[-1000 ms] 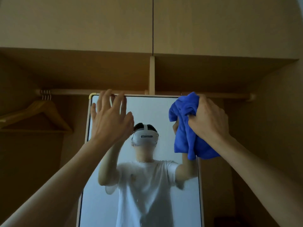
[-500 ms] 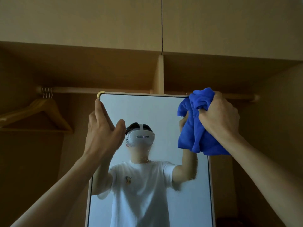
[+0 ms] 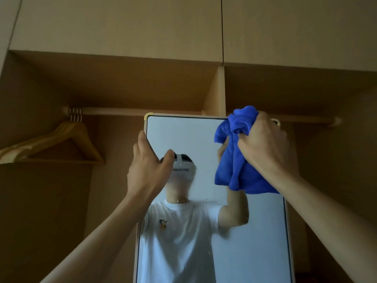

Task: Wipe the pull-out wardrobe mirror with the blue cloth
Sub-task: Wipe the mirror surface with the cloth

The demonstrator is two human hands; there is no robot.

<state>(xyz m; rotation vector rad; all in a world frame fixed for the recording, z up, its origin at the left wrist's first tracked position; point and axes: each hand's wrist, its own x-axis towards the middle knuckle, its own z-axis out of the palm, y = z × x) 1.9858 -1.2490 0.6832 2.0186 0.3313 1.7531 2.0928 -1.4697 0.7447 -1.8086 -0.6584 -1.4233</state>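
Fingers of right hand point(image 3: 263, 148) clamped on bunched blue cloth point(image 3: 236, 166) at top-right corner of mirror point(image 3: 255, 231); left hand point(image 3: 146, 170) gripped left edge. Long axis vertical; glass stretched below cloth.

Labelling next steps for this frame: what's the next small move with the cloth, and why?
Likely sweep the cloth leftward along the top of the mirror. The right hand holds it bunched at the top right corner, so nearly all the glass lies left of and below it. The left hand grips the left edge, which should steady the panel.
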